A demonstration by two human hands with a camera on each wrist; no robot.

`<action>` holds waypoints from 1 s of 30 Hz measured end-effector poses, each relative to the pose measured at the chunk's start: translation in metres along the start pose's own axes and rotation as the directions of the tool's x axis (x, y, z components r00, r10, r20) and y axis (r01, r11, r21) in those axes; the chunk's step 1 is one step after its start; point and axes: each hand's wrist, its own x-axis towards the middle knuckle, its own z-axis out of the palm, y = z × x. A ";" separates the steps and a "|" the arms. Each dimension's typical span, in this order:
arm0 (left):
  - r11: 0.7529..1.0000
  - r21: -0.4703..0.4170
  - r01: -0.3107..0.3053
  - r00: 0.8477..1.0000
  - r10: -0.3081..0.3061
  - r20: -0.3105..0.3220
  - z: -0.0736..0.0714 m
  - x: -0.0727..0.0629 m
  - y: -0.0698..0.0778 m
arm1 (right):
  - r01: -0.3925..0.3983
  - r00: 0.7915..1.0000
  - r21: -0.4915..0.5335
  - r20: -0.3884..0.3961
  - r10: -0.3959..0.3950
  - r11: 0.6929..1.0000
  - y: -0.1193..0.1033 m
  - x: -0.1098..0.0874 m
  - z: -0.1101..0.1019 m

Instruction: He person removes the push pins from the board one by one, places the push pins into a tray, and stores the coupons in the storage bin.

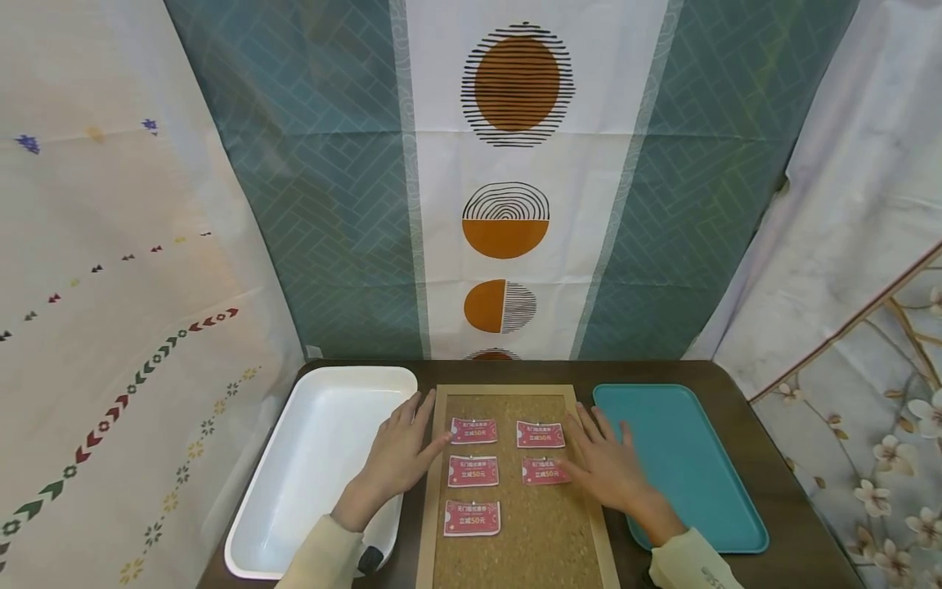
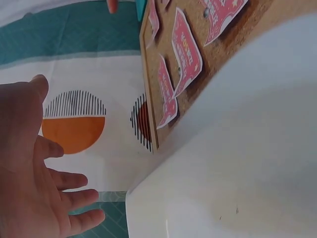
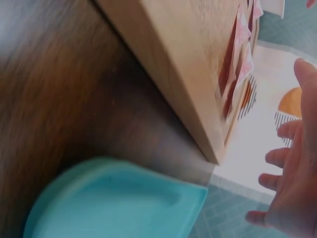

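A wood-framed cork board (image 1: 530, 540) lies on the table, with several pink paper coupons pinned to it. Three coupons run down its left side, the lowest coupon (image 1: 472, 519) nearest me. Two more sit at the right, among them the upper right coupon (image 1: 540, 435). My left hand (image 1: 397, 450) hovers with spread fingers over the gap between the board and the white tray (image 1: 316, 466). On the other side my right hand (image 1: 607, 462), fingers also spread, is over the board's right edge and partly covers a coupon (image 1: 543, 471). Both hands hold nothing.
A teal tray (image 1: 684, 458) lies right of the board on the dark wooden table (image 1: 791, 523). A small black object (image 1: 370, 559) shows by the white tray's near right corner. Patterned cloth (image 1: 508, 311) hangs behind the table and at both sides.
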 end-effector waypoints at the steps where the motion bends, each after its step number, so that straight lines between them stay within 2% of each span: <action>1: 1.000 -0.005 0.001 1.000 -0.001 0.003 0.001 -0.001 0.001 | 0.003 1.000 0.001 -0.002 -0.003 1.000 -0.002 0.000 0.001; 8: 1.000 -0.017 -0.009 0.999 0.009 0.038 0.006 -0.006 0.010 | 0.031 0.999 -0.010 -0.018 -0.031 0.999 -0.018 0.003 0.006; 15: 0.998 0.029 -0.059 0.995 0.056 0.086 0.011 -0.011 0.014 | 0.017 0.999 0.044 0.042 -0.019 0.999 -0.032 0.007 0.012; 22: 0.995 0.018 -0.099 0.984 0.096 0.148 0.015 -0.017 0.020 | 0.024 0.996 0.075 0.080 -0.030 0.997 -0.048 0.013 0.017; 30: 0.993 0.003 -0.117 0.982 0.115 0.150 0.021 -0.022 0.027 | 0.088 0.988 0.105 0.115 -0.100 0.991 -0.065 0.014 0.022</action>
